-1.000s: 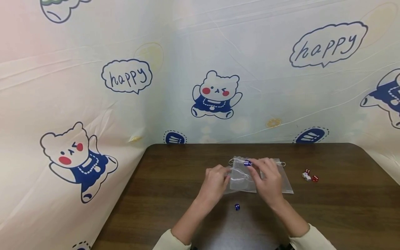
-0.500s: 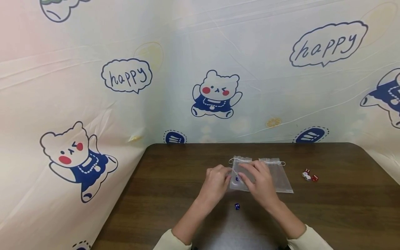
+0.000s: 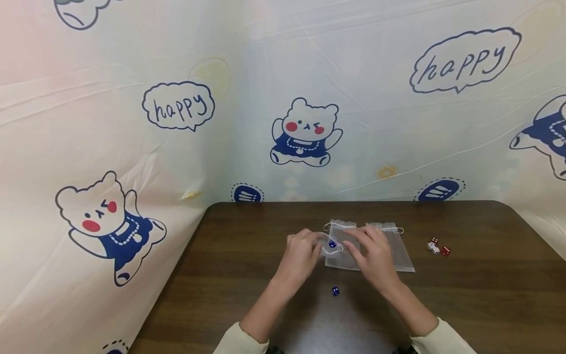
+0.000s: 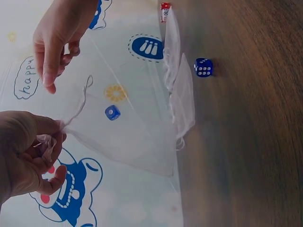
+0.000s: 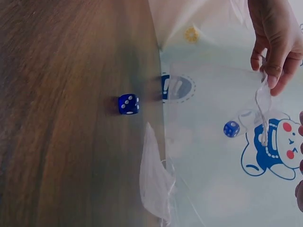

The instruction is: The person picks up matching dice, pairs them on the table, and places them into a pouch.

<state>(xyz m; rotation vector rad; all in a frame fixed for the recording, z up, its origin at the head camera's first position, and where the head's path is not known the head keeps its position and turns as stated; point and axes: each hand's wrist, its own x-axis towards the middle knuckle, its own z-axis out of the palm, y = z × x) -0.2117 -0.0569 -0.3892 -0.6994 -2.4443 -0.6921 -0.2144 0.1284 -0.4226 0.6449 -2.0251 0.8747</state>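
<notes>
In the head view my left hand (image 3: pixel 300 253) pinches a sheer white drawstring bag (image 4: pixel 137 142) by a corner of its mouth. The bag hangs from that hand above the table, its cord loop sticking out. A blue die (image 4: pixel 112 112) with white pips shows within the bag's outline and seems to lie inside. My right hand (image 3: pixel 376 253) is just right of the bag's mouth, thumb and fingers spread apart, with nothing between them. On the table in front of both hands lies another blue die (image 3: pixel 335 291).
Two more flat sheer bags (image 3: pixel 395 250) lie on the table behind and under the right hand. Farther right sits a small cluster of red and white dice (image 3: pixel 435 248). A printed curtain (image 3: pixel 305 59) rises behind the brown table (image 3: pixel 247 221).
My right hand has let go of the blue die it was pinching, and that die now shows within the bag. The right fingers have spread; the left hand keeps its grip.
</notes>
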